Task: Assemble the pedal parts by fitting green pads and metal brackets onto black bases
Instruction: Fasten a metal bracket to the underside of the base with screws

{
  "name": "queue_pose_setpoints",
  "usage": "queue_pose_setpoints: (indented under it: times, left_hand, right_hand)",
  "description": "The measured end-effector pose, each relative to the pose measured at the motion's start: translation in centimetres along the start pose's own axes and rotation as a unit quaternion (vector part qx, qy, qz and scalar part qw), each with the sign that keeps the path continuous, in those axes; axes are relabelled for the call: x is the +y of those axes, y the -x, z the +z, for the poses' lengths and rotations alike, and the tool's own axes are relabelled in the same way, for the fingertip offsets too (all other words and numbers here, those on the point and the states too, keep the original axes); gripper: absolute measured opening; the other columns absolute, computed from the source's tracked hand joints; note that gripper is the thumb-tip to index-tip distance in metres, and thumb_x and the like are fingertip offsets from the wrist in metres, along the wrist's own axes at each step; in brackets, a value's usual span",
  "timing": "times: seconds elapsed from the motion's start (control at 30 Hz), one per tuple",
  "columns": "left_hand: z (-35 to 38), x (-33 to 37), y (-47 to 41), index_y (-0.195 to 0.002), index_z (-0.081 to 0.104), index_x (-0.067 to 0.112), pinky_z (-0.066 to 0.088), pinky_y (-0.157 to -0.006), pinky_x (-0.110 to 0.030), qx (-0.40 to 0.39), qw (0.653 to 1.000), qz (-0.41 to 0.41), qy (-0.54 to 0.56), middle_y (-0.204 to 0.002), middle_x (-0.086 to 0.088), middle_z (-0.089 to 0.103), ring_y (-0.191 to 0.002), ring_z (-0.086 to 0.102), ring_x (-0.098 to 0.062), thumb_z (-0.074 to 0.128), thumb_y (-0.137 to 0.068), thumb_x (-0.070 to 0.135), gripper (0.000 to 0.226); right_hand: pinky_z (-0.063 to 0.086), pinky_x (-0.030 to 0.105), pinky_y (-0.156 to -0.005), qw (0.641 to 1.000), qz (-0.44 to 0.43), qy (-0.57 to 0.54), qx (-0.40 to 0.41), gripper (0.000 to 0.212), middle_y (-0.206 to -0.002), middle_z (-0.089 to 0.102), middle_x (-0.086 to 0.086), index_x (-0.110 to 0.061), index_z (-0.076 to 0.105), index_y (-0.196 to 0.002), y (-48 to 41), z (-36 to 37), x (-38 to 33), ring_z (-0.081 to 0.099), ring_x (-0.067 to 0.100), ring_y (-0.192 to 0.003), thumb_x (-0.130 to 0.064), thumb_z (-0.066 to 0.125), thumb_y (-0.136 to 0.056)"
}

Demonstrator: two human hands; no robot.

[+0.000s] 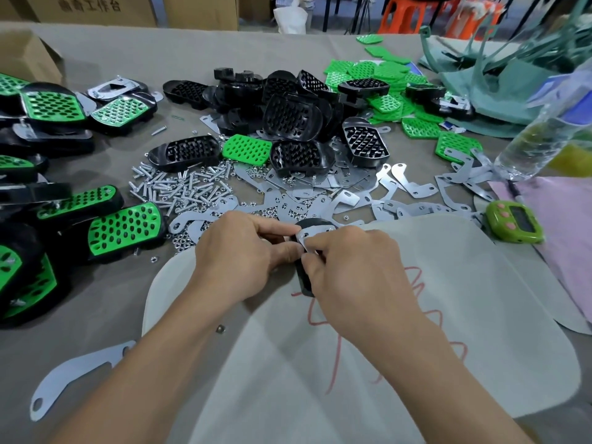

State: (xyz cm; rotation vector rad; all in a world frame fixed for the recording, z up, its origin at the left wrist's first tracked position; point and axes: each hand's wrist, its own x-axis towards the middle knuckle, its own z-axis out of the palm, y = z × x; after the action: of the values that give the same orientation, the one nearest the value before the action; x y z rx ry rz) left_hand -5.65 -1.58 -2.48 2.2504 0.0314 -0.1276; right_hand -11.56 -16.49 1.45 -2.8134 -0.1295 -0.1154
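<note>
Head view, left hand grips black base, right hand pinches metal bracket at far edge

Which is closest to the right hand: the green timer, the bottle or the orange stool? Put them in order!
1. timer, just right of the right hand.
2. bottle, far right, farther back.
3. stool, way at the back.

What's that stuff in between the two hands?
In the head view, a black base with a metal bracket laid against it. The left hand holds the base; the right hand pinches the bracket.
</note>
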Motion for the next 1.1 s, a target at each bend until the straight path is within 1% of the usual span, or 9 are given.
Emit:
queue_pose_setpoints:
  times: [0.13,0.27,0.43,0.5,0.6,0.7,0.77,0.97,1.1]
  left_hand:
    - [0.0,-0.2,0.2,-0.075,0.073,0.058,0.04,-0.06,-0.025,-0.011,1.0,0.011,0.007,-0.062,0.023,0.07,-0.055,0.06,0.008,0.087,-0.071,0.059,0.014]
    - [-0.1,0.1,0.6,-0.071,0.063,0.075,0.042,-0.063,-0.025,0.008,0.999,0.036,0.006,-0.069,0.034,0.068,-0.072,0.064,0.009,0.082,-0.073,0.065,0.022]
    - [0.3,0.4,0.6,-0.068,0.068,0.064,0.04,-0.057,-0.023,0.03,0.999,0.042,-0.011,-0.061,0.03,0.067,-0.067,0.063,0.012,0.081,-0.071,0.068,0.014]
    - [0.4,0.4,0.6,-0.066,0.07,0.058,0.039,-0.057,-0.023,0.031,0.999,0.039,-0.003,-0.059,0.029,0.067,-0.064,0.063,0.012,0.083,-0.069,0.066,0.015]
    - [0.4,0.4,0.7,-0.066,0.069,0.061,0.039,-0.057,-0.023,0.026,0.999,0.04,0.002,-0.059,0.027,0.067,-0.063,0.063,0.011,0.083,-0.069,0.065,0.015]
    - [0.2,0.7,0.8,-0.068,0.063,0.073,0.04,-0.058,-0.024,0.021,0.999,0.044,-0.006,-0.06,0.029,0.067,-0.066,0.063,0.013,0.082,-0.069,0.067,0.02]
    - [0.2,0.8,0.7,-0.068,0.061,0.076,0.04,-0.058,-0.024,0.021,0.999,0.044,-0.005,-0.062,0.031,0.067,-0.066,0.061,0.016,0.082,-0.069,0.066,0.024]
    - [0.3,0.8,0.7,-0.065,0.063,0.072,0.037,-0.056,-0.024,0.025,0.999,0.035,-0.016,-0.06,0.031,0.066,-0.067,0.06,0.015,0.082,-0.068,0.067,0.02]
    - [0.3,0.8,0.7,-0.068,0.06,0.077,0.038,-0.057,-0.024,0.023,0.999,0.041,-0.017,-0.059,0.031,0.066,-0.068,0.06,0.016,0.082,-0.069,0.066,0.025]
  right_hand:
    - [0.036,0.039,-0.063,0.998,0.035,-0.045,0.039,0.024,-0.067,0.047,0.0,-0.017,0.055,-0.069,0.3,0.7,0.2,0.047,0.025,-0.071,-0.026,0.058,-0.091]
    - [0.022,0.035,-0.061,0.994,0.043,-0.085,0.046,0.021,-0.082,0.052,-0.004,-0.033,0.072,-0.087,0.7,0.9,0.4,0.049,0.017,-0.075,-0.028,0.053,-0.096]
    - [0.041,0.013,-0.054,0.974,0.091,-0.207,0.026,0.039,-0.067,0.068,-0.011,-0.044,0.076,-0.101,1.6,0.3,1.3,0.057,-0.002,-0.071,-0.015,0.051,-0.094]
    - [0.043,0.008,-0.056,0.959,0.115,-0.26,0.007,0.044,-0.078,0.074,-0.019,-0.044,0.074,-0.113,1.5,-0.2,2.2,0.06,-0.004,-0.073,-0.01,0.052,-0.093]
    - [0.049,0.015,-0.054,0.929,0.122,-0.346,-0.044,0.055,-0.084,0.075,-0.025,-0.042,0.071,-0.12,1.5,-0.7,3.4,0.062,0.003,-0.068,-0.001,0.05,-0.09]
    - [0.06,0.029,-0.062,0.931,0.088,-0.348,-0.074,0.063,-0.089,0.073,-0.026,-0.05,0.067,-0.121,1.8,-1.2,4.1,0.069,0.007,-0.09,0.0,0.056,-0.085]
    - [0.059,0.031,-0.065,0.939,0.058,-0.326,-0.092,0.07,-0.093,0.073,-0.027,-0.052,0.065,-0.124,1.9,-1.5,4.4,0.069,0.007,-0.099,0.003,0.058,-0.08]
    - [0.055,0.013,-0.072,0.965,0.055,-0.255,-0.011,0.048,-0.086,0.072,-0.03,-0.038,0.077,-0.1,2.2,-1.9,4.8,0.069,-0.008,-0.085,0.004,0.07,-0.076]
    - [0.048,0.004,-0.075,0.97,0.082,-0.227,0.03,0.034,-0.08,0.067,-0.036,-0.041,0.079,-0.086,2.5,-2.0,4.5,0.066,-0.011,-0.08,-0.011,0.084,-0.07]
